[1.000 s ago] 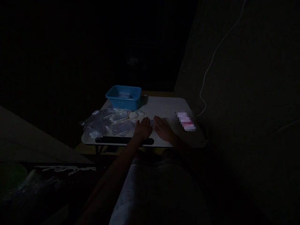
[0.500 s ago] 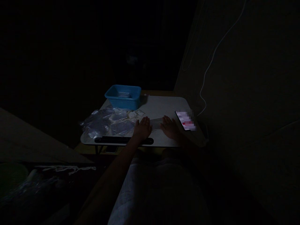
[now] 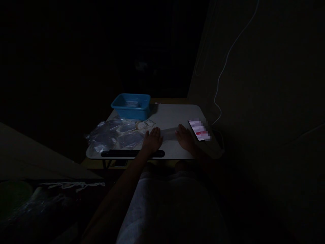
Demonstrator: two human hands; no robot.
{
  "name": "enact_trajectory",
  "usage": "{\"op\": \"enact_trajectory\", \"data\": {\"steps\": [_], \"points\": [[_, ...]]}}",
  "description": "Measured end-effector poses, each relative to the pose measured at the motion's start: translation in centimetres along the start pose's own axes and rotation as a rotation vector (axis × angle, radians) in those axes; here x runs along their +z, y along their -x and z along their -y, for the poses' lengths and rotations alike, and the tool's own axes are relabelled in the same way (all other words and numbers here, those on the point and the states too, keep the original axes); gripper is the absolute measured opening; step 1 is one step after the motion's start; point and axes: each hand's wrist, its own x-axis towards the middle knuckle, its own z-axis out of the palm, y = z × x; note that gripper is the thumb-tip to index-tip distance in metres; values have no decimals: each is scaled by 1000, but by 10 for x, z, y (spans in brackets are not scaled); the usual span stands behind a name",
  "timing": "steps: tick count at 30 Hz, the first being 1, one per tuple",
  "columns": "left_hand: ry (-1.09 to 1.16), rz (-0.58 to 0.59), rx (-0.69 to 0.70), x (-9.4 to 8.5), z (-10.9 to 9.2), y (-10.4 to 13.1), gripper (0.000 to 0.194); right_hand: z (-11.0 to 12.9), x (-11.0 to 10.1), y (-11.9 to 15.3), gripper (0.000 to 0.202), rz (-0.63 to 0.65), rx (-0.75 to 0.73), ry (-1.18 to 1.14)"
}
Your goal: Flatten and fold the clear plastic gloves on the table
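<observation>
My left hand lies flat, palm down, near the front of a white folding table. To its right my right hand rests the same way, fingers stretched out. Between them is a faint, greyish see-through sheet, perhaps plastic; the dim light hides its exact edges. Several clear plastic bags are spread out left of my left hand, some with small pale contents. Right of my right hand lies a phone with its screen lit.
A blue plastic basin stands at the table's back left, with something clear inside. Along the front edge runs a black bar. A white cable hangs down the wall at right. The room is very dark.
The view has shifted slightly. My right hand has slid a little to the right, widening the gap between my hands. Both hands stay flat.
</observation>
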Motion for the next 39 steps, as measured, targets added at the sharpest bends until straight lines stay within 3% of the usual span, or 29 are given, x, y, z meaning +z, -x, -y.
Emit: {"op": "enact_trajectory", "data": {"steps": [16, 23, 28, 33, 39], "points": [[47, -61, 36, 5, 8, 0, 51, -12, -7, -4, 47, -124, 102, -397], [140, -144, 126, 0, 8, 0, 53, -11, -9, -28, 56, 91, -7, -557], [231, -169, 122, 1, 8, 4, 57, 10, -7, -57, 47, 295, -201, -415], [555, -171, 28, 2, 12, 5, 65, 14, -10, -70, 19, 415, -163, -383], [1114, -76, -177, 5, 19, -6, 42, -3, -8, -57, 16, 346, 50, -911]]}}
